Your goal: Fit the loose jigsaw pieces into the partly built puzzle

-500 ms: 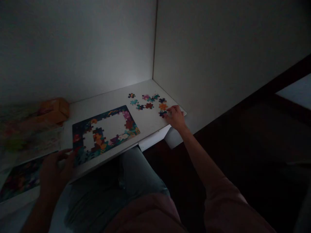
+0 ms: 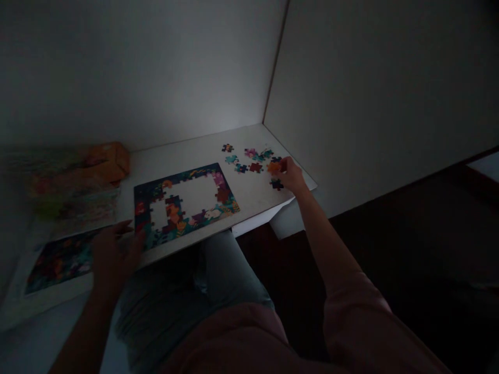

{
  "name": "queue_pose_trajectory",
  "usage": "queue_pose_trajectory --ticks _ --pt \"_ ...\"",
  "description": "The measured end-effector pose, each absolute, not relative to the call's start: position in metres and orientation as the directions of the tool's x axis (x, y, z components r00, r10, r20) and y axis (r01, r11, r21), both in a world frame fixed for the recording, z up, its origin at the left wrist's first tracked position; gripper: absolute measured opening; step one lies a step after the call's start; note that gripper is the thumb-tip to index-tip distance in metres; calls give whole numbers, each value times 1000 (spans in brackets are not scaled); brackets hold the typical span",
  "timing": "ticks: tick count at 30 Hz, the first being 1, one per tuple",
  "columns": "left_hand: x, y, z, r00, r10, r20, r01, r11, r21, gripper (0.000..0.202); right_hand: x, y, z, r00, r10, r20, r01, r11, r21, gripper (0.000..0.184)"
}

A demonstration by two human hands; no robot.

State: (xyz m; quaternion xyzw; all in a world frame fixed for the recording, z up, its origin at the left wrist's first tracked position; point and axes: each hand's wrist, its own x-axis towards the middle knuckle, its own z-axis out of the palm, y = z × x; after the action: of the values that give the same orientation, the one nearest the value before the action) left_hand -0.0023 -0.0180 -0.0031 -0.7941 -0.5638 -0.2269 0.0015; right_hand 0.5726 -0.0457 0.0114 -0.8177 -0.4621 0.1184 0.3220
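A partly assembled jigsaw puzzle (image 2: 230, 203) lies on the white desk, its colourful border joined around open gaps in the middle. My left hand (image 2: 115, 257) rests by its lower left corner, fingers apart, holding nothing. On the right, the fingertips of my right hand (image 2: 291, 175) are closed at the edge of an orange puzzle piece (image 2: 273, 167); whether it is lifted I cannot tell. Just below this hand lies a dark puzzle piece (image 2: 276, 184). Several loose pieces are scattered nearby, among them a red-brown piece (image 2: 256, 168) and a teal piece (image 2: 231, 159).
An orange box (image 2: 113, 161) stands at the back left, near blurred, colourful printed packaging (image 2: 74, 208). A dark patterned picture sheet (image 2: 58, 262) lies at the left. Walls bound the white desk (image 2: 253, 195) behind and on the right. The light is dim.
My right hand has moved from the dark piece up to the orange piece. My left hand stays by the puzzle's left corner. The whole view has shifted as my head turned.
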Motion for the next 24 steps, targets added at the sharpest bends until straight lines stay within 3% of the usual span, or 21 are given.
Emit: queue_pose_trajectory --ticks 3,8,13,17,24 --pt "6 -30 -2 205 893 400 888 -342 308 51 541 -40 12 418 888 194 707 -184 -683 13" --pt "18 -42 10 222 933 284 901 -308 305 52 446 -34 -6 92 914 396 705 221 -674 17" --pt "21 -49 14 201 946 254 892 -284 351 58 400 -33 -23 -132 929 345 634 347 -692 17" --pt "24 -53 11 174 955 239 891 -256 376 59 404 -38 -26 -283 892 351 646 448 -618 19" --pt "27 -57 10 155 952 265 891 -251 378 51 405 -37 -29 -288 895 341 685 441 -579 23"
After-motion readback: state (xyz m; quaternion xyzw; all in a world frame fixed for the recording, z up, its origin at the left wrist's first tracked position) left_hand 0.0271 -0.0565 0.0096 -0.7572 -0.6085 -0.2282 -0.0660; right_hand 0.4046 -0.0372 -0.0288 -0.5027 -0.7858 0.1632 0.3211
